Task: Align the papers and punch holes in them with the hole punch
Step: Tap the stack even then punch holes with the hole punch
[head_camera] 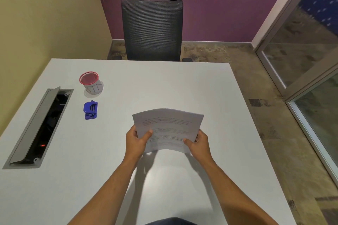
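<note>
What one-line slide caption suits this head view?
Both hands, left hand and right hand, hold a printed white paper stack above the white table; blue hole punch waits untouched.

Hole punch (90, 110) lies left of papers (168, 128) (cup (91, 83) behind it).

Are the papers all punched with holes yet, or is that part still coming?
Not yet. The papers are gathered into one stack, held above the table by the left hand and the right hand, so lining them up is in hand. The blue hole punch sits untouched off to the left. Punching is still to come.
</note>
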The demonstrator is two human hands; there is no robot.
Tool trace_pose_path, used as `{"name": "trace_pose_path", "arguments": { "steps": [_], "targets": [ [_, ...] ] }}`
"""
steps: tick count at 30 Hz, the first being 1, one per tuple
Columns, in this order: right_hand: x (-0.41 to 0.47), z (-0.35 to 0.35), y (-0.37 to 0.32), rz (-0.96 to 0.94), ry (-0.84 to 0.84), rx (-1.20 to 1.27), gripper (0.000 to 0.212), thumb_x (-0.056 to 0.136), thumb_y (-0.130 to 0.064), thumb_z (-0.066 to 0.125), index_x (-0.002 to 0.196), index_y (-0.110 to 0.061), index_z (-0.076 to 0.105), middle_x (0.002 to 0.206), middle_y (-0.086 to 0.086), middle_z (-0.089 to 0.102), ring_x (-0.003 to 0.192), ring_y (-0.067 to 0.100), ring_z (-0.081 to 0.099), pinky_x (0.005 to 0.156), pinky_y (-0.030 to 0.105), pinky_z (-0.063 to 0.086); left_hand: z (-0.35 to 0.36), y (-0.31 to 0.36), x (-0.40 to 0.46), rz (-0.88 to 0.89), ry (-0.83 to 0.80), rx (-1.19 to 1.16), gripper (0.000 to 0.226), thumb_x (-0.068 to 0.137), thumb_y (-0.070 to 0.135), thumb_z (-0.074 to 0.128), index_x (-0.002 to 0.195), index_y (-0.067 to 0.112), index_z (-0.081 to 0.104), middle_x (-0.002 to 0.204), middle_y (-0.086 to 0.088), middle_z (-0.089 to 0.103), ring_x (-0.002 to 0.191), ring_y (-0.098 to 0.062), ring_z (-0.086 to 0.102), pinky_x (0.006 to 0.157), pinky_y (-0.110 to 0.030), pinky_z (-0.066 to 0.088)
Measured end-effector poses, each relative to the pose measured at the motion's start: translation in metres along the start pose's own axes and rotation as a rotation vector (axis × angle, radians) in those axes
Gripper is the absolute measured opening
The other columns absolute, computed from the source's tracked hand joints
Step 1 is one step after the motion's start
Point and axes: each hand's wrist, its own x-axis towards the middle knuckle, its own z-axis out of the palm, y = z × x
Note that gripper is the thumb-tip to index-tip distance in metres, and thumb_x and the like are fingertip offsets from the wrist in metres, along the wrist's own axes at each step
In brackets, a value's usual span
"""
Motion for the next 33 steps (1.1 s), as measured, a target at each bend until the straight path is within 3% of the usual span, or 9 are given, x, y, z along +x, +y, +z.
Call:
{"name": "trace_pose_path", "arguments": {
  "steps": [4, 8, 13, 18, 20, 22, 25, 30, 33],
  "targets": [
    [0.000, 0.004, 0.005, 0.011, 0.013, 0.019, 0.034, 0.085, 0.008, 0.061, 0.111, -0.012, 0.065, 0.098, -0.004, 0.071, 0.088, 0.005, 0.067, 0.068, 0.009, 0.051, 0.003, -0.002, -0.003, -0.023, 0.001, 0.020, 0.023, 0.085, 0.008, 0.071, 0.102, 0.024, 0.068, 0.103, 0.001, 0.074, 0.098, -0.019, 0.068, 0.087, -0.039, 0.055],
    [0.001, 0.004, 0.003, -0.010, 0.038, 0.069, 0.039, 0.085, 0.007, 0.063, 0.113, -0.021, 0.060, 0.103, -0.010, 0.068, 0.086, -0.009, 0.065, 0.069, 0.006, 0.050, 0.008, 0.005, -0.005, -0.015, 0.015, -0.028, 0.021, 0.088, 0.010, 0.068, 0.100, 0.027, 0.068, 0.102, 0.003, 0.074, 0.098, -0.020, 0.069, 0.079, -0.029, 0.052],
    [0.000, -0.012, 0.013, 0.032, 0.071, 0.186, 0.050, 0.083, -0.003, 0.073, 0.119, -0.031, 0.053, 0.115, -0.008, 0.066, 0.097, -0.002, 0.066, 0.073, 0.012, 0.053, 0.011, 0.024, -0.007, 0.011, -0.018, -0.151, 0.023, 0.088, 0.006, 0.068, 0.104, 0.022, 0.068, 0.103, 0.004, 0.076, 0.094, -0.010, 0.071, 0.078, -0.021, 0.051],
    [-0.009, -0.023, 0.035, 0.297, 0.206, 0.423, 0.085, 0.081, -0.002, 0.075, 0.147, -0.028, 0.029, 0.137, -0.008, 0.047, 0.127, 0.013, 0.045, 0.103, 0.038, 0.039, 0.021, 0.043, -0.012, 0.060, -0.063, -0.253, 0.026, 0.086, 0.003, 0.067, 0.102, 0.023, 0.068, 0.101, 0.006, 0.077, 0.096, -0.010, 0.070, 0.079, -0.017, 0.052],
    [-0.011, -0.025, 0.039, 0.330, 0.156, 0.564, 0.065, 0.083, 0.002, 0.069, 0.137, -0.024, 0.043, 0.131, -0.002, 0.055, 0.120, 0.016, 0.051, 0.104, 0.039, 0.040, 0.024, 0.049, -0.014, 0.068, -0.081, -0.293, 0.025, 0.081, 0.008, 0.070, 0.102, 0.022, 0.068, 0.105, 0.001, 0.076, 0.102, -0.018, 0.069, 0.089, -0.028, 0.051],
    [-0.014, -0.026, 0.036, 0.298, 0.027, 0.649, 0.044, 0.086, 0.009, 0.060, 0.117, -0.022, 0.060, 0.110, -0.001, 0.067, 0.103, 0.013, 0.059, 0.099, 0.032, 0.042, 0.025, 0.052, -0.017, 0.066, -0.106, -0.334, 0.028, 0.078, 0.012, 0.069, 0.105, 0.020, 0.068, 0.109, -0.004, 0.074, 0.108, -0.025, 0.066, 0.097, -0.037, 0.048],
    [-0.012, -0.025, 0.030, 0.259, -0.028, 0.674, 0.036, 0.086, 0.014, 0.052, 0.104, -0.014, 0.066, 0.096, -0.005, 0.072, 0.098, 0.011, 0.063, 0.107, 0.035, 0.039, 0.026, 0.053, -0.020, 0.047, -0.132, -0.386, 0.030, 0.083, 0.006, 0.068, 0.112, 0.016, 0.066, 0.112, -0.006, 0.073, 0.109, -0.025, 0.065, 0.099, -0.039, 0.047],
    [-0.006, -0.027, 0.023, 0.176, -0.069, 0.646, 0.033, 0.090, 0.004, 0.055, 0.118, -0.012, 0.062, 0.111, -0.003, 0.074, 0.106, 0.012, 0.068, 0.092, 0.024, 0.051, 0.024, 0.046, -0.021, -0.006, -0.103, -0.428, 0.032, 0.090, 0.002, 0.061, 0.115, 0.022, 0.064, 0.108, 0.002, 0.074, 0.097, -0.013, 0.069, 0.084, -0.033, 0.051],
    [-0.004, -0.031, 0.021, 0.148, -0.060, 0.623, 0.034, 0.091, 0.003, 0.057, 0.121, -0.012, 0.062, 0.115, 0.001, 0.073, 0.107, 0.014, 0.068, 0.088, 0.022, 0.054, 0.018, 0.039, -0.020, -0.034, -0.081, -0.443, 0.040, 0.089, 0.004, 0.063, 0.126, 0.018, 0.059, 0.115, -0.004, 0.071, 0.102, -0.019, 0.066, 0.084, -0.037, 0.052]
  ]
}}
